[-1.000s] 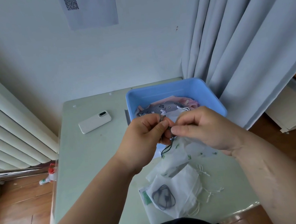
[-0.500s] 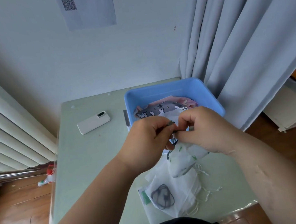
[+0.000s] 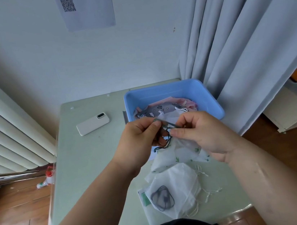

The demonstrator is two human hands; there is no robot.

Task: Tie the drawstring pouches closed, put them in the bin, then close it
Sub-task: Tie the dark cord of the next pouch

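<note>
A white pouch with small green prints (image 3: 170, 156) hangs just above the table below my hands. Its dark green drawstring (image 3: 168, 128) loops between them. My left hand (image 3: 140, 141) pinches one part of the cord and my right hand (image 3: 197, 132) pinches the other, both in front of the blue bin (image 3: 212, 104). The bin is open and holds a grey unicorn-print pouch (image 3: 158, 111) and pink fabric (image 3: 182, 101). Near the table's front edge lies a pile of white pouches (image 3: 180, 185); a dark cord coil shows through the top one.
A white phone (image 3: 93, 123) lies on the pale green table (image 3: 85, 158) left of the bin. Grey curtains (image 3: 248, 42) hang right behind the bin. A radiator (image 3: 1, 131) lines the left wall. A small bottle (image 3: 46, 180) lies on the wooden floor at left.
My hands have drawn slightly apart, and the green cord now shows as a loop between them. The printed pouch hangs bunched a little higher than a second ago.
</note>
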